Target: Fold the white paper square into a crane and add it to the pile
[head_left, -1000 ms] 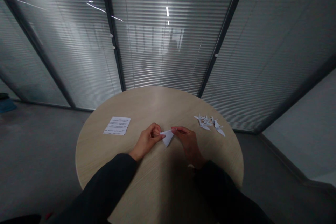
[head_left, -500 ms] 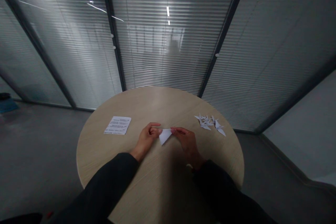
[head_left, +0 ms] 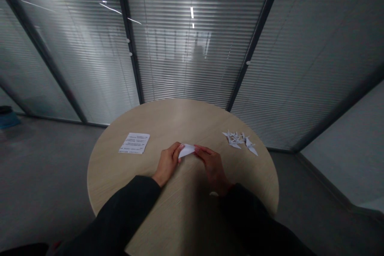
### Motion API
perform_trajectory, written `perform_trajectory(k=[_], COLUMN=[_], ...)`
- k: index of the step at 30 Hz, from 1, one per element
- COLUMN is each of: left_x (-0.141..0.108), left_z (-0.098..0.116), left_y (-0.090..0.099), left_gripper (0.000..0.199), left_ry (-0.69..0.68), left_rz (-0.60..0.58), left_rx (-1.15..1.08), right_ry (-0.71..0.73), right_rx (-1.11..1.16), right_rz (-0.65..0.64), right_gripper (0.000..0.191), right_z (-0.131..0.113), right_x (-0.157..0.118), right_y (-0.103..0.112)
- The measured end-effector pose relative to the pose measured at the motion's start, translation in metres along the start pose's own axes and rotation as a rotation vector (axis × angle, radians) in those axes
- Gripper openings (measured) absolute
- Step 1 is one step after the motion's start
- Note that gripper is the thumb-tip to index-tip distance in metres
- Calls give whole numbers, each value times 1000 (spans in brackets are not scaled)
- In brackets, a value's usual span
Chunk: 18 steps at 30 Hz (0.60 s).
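A small folded piece of white paper (head_left: 187, 151) is stretched between my two hands over the middle of the round table (head_left: 180, 120). My left hand (head_left: 167, 161) pinches its left end, thumb on the upper face. At the other end, the thumb and fingers of my right hand (head_left: 212, 163) grip the paper. It looks like a narrow pointed shape, and its ends are covered by my fingers. Several white folded paper cranes (head_left: 235, 139) lie in a cluster to the right of my right hand.
A stack of printed paper sheets (head_left: 135, 143) lies on the left side of the table. Beyond the table's far edge stands a glass partition with blinds (head_left: 186, 80). On the floor at far left is a blue bin (head_left: 9, 118).
The paper has tilted from a downward-pointing triangle to a narrower shape. My left hand has turned and closed more around its end; my right hand keeps its grip.
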<state>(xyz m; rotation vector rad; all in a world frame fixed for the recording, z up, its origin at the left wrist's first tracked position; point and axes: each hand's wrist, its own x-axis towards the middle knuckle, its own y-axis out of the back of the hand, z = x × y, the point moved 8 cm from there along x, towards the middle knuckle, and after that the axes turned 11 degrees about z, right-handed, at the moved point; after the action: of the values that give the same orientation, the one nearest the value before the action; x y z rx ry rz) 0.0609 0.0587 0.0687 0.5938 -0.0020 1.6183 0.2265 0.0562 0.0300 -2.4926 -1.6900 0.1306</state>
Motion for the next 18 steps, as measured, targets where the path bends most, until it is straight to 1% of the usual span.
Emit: perform_trajectory(k=[2,4,8,13,15,18], left_x=[0,1,4,3,2,1], left_z=[2,2,-4,-9,-10,-13], left_y=[3,5,5,-8,-12,-17], left_gripper=[36,37,39,40,41,44], left_ry=[-19,-32,-28,-38,-23,71], left_rz=[14,21,9,-120,-164,-244], left_rx=[30,43,58,59,30,-76], right_ry=[-9,-4,70,250,298,340], right_rx=[35,19,-131,-290,-368,-409], right_rz=[-10,-21,-53,-171,-181,-152], right_gripper=[34,32,30,27,26,27], right_z=[0,-1,-7,-11,-11,-14], right_x=[-1,-1,3,1,0,2], right_y=[-2,-2,-2,-12,-13,-9])
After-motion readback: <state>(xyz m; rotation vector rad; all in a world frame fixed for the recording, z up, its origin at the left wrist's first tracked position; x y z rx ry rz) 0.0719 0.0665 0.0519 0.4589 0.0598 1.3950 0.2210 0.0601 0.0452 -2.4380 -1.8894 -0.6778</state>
